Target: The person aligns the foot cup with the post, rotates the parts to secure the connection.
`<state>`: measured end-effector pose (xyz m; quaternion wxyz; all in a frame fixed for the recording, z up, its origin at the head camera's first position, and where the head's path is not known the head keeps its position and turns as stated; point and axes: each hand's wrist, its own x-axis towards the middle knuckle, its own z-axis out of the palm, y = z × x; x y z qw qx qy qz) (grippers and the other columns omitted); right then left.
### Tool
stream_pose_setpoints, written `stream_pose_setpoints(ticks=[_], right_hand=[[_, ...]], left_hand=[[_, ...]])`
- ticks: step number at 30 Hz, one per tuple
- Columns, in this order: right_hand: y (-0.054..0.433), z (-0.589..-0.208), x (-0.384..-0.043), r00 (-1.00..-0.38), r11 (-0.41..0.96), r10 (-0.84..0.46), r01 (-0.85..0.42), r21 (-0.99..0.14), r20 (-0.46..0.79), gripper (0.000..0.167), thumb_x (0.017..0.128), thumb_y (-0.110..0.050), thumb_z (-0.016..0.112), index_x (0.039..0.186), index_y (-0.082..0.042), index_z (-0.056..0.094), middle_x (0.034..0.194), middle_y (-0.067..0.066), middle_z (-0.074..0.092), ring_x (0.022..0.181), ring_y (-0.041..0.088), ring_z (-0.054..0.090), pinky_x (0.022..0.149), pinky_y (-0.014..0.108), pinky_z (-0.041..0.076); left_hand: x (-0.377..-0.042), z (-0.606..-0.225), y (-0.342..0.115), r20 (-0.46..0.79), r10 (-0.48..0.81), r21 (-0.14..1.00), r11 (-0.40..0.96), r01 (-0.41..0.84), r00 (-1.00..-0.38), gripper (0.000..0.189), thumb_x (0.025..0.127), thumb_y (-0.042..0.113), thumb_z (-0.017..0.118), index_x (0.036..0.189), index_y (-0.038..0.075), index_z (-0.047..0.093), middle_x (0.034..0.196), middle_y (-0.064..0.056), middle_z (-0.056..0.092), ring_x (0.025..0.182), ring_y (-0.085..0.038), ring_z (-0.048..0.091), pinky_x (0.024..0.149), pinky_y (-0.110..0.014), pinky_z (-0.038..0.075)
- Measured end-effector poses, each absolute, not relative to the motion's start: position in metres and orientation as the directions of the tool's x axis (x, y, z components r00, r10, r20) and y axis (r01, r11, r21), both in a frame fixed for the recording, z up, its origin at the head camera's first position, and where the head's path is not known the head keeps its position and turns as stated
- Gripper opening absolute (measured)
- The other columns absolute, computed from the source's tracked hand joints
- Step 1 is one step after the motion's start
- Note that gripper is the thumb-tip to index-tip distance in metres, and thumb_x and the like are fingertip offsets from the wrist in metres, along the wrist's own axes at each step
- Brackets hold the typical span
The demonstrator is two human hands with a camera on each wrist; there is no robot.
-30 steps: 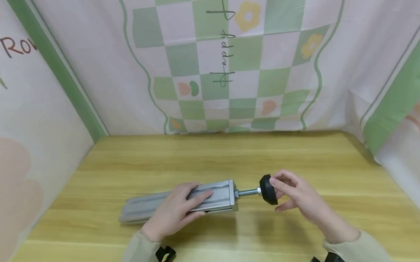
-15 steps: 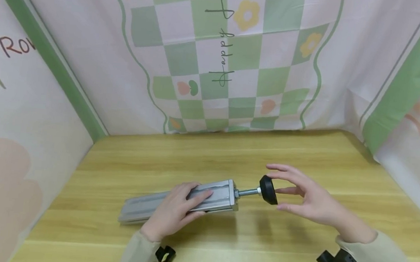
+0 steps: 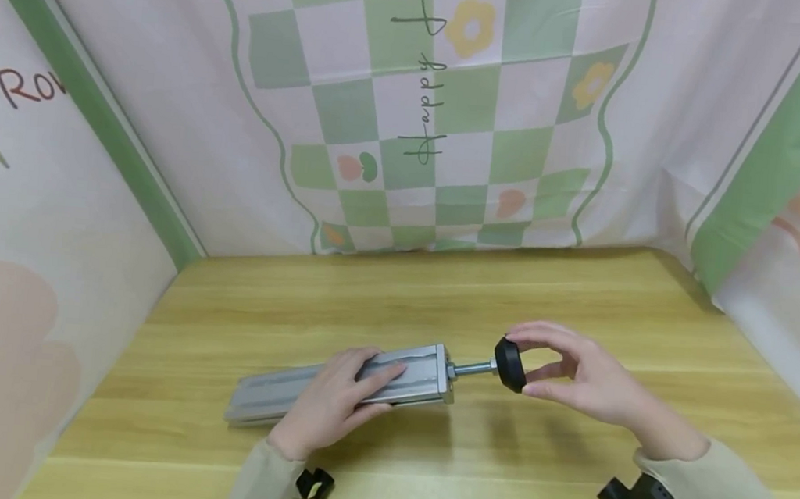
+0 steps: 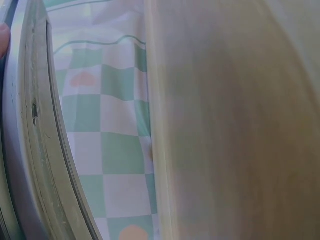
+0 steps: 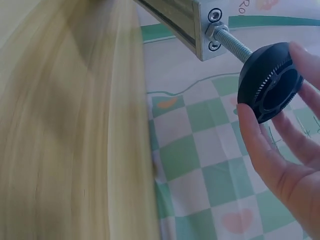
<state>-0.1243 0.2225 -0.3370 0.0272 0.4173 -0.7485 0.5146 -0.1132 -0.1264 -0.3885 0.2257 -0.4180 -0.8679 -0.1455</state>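
Note:
A silver aluminium profile [image 3: 276,393] lies slantwise across the wooden table. My left hand [image 3: 331,405] grips it from above near the middle, thumb along the near side. Out of its right end sticks a threaded rod [image 3: 473,368] with a nut [image 5: 214,31] against the end plate. The rod carries a black round levelling foot [image 3: 509,365], held off the tabletop. Fingers and thumb of my right hand [image 3: 583,377] pinch the foot's rim; its hollow ribbed underside shows in the right wrist view. In the left wrist view the grooved profile [image 4: 42,125] fills the left side.
The wooden table [image 3: 396,296] ends at a checked green-and-white cloth [image 3: 464,153] behind. Printed cloth walls [image 3: 40,252] stand at both sides. Black camera mounts [image 3: 634,497] sit at both wrists.
My right hand let go of the foot, opened wide around it, then took its rim again. The left hand and the profile have stayed in place.

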Motion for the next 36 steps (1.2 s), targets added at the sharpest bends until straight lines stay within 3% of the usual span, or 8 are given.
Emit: stream_pose_setpoints(ticks=[6,12,17,22,25,29,33,36], right_hand=[[0.218,-0.337,-0.123,-0.779,0.202,-0.536,-0.494,-0.846,0.327,0.048,0.084,0.004,0.066,0.128,-0.008,0.055,0.122,-0.014,0.055,0.099,0.004,0.060,0.069,0.029,0.058],[0.219,-0.339,-0.122,-0.849,0.228,-0.484,-0.357,-0.906,0.212,0.044,0.090,-0.002,0.062,0.130,-0.018,0.053,0.121,-0.004,0.054,0.097,0.006,0.061,0.070,0.032,0.058],[0.223,-0.342,-0.124,-0.778,0.279,-0.542,-0.523,-0.805,0.318,0.062,0.079,-0.001,0.074,0.135,-0.009,0.048,0.127,-0.016,0.049,0.104,-0.003,0.056,0.076,0.029,0.057],[0.222,-0.342,-0.129,-0.677,0.369,-0.603,-0.706,-0.604,0.423,0.072,0.066,-0.002,0.084,0.131,-0.006,0.051,0.125,0.005,0.054,0.109,-0.003,0.051,0.077,0.031,0.057],[0.224,-0.340,-0.129,-0.678,0.433,-0.595,-0.723,-0.538,0.433,0.072,0.063,-0.002,0.085,0.128,-0.006,0.054,0.120,0.010,0.058,0.104,0.000,0.054,0.076,0.032,0.057],[0.229,-0.339,-0.132,-0.669,0.484,-0.583,-0.742,-0.463,0.462,0.070,0.058,-0.004,0.087,0.122,-0.004,0.057,0.115,0.009,0.060,0.099,0.006,0.057,0.076,0.031,0.057],[0.232,-0.339,-0.142,-0.661,0.547,-0.583,-0.749,-0.374,0.472,0.066,0.056,-0.009,0.089,0.115,-0.004,0.060,0.109,0.005,0.063,0.095,0.014,0.060,0.075,0.031,0.056],[0.232,-0.340,-0.150,-0.696,0.600,-0.582,-0.717,-0.356,0.421,0.063,0.057,-0.011,0.090,0.113,-0.005,0.061,0.108,0.005,0.063,0.094,0.019,0.062,0.076,0.034,0.056]], left_hand=[[-0.113,-0.389,-0.126,0.507,0.655,0.074,0.614,0.786,-0.560,0.048,0.097,0.047,0.044,0.138,0.025,0.050,0.124,-0.013,0.053,0.112,-0.025,0.055,0.098,-0.042,0.046],[-0.114,-0.390,-0.124,0.508,0.658,0.070,0.612,0.788,-0.556,0.047,0.098,0.048,0.042,0.138,0.025,0.050,0.123,-0.014,0.054,0.111,-0.025,0.055,0.097,-0.042,0.046],[-0.115,-0.391,-0.123,0.504,0.667,0.062,0.606,0.793,-0.549,0.047,0.096,0.044,0.049,0.139,0.025,0.049,0.123,-0.013,0.054,0.111,-0.025,0.055,0.097,-0.042,0.046],[-0.115,-0.392,-0.122,0.500,0.661,0.084,0.607,0.790,-0.560,0.048,0.098,0.049,0.041,0.139,0.026,0.049,0.124,-0.013,0.053,0.111,-0.025,0.055,0.096,-0.043,0.046],[-0.120,-0.393,-0.121,0.508,0.672,0.080,0.586,0.806,-0.539,0.049,0.097,0.049,0.041,0.138,0.024,0.050,0.123,-0.014,0.054,0.109,-0.025,0.055,0.094,-0.043,0.047],[-0.133,-0.390,-0.116,0.493,0.707,0.091,0.538,0.838,-0.508,0.047,0.095,0.040,0.055,0.137,0.021,0.051,0.122,-0.017,0.054,0.105,-0.026,0.056,0.090,-0.041,0.049],[-0.149,-0.386,-0.112,0.435,0.743,0.137,0.504,0.853,-0.509,0.051,0.089,0.029,0.066,0.137,0.020,0.052,0.122,-0.019,0.053,0.104,-0.026,0.055,0.088,-0.040,0.048],[-0.160,-0.385,-0.110,0.374,0.768,0.150,0.503,0.851,-0.520,0.052,0.089,0.028,0.066,0.138,0.020,0.050,0.122,-0.019,0.053,0.104,-0.025,0.055,0.088,-0.040,0.048]])
